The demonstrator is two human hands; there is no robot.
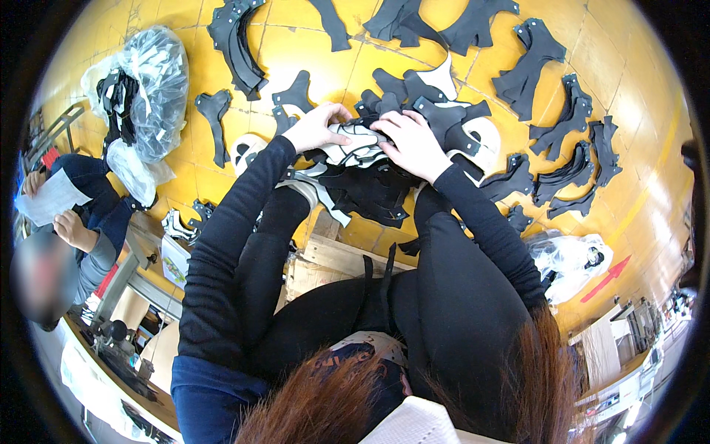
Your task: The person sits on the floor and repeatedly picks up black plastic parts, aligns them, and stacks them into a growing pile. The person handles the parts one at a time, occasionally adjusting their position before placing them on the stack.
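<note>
Between my knees, both hands are on a small stack of white and black shoe upper pieces (353, 150). My left hand (316, 130) is closed on its left side, thumb pressed on the white top. On the right side, my right hand (414, 148) grips the edge with bent fingers; its fingertips are partly hidden. Just below the stack lies a heap of black pieces (373, 196). A white strip-like piece (330, 205) hangs by my left knee. More dark grey pieces (444, 118) lie on the floor just beyond my hands, around my white shoes (484, 148).
Piles of curved black pieces (534, 63) are spread over the yellow tiled floor (621, 140). A clear plastic bag (159, 89) stands far left, another plastic bag (577, 259) at the right. Wooden boards (325, 259) show below me. A person at left holds a pale sheet (53, 198).
</note>
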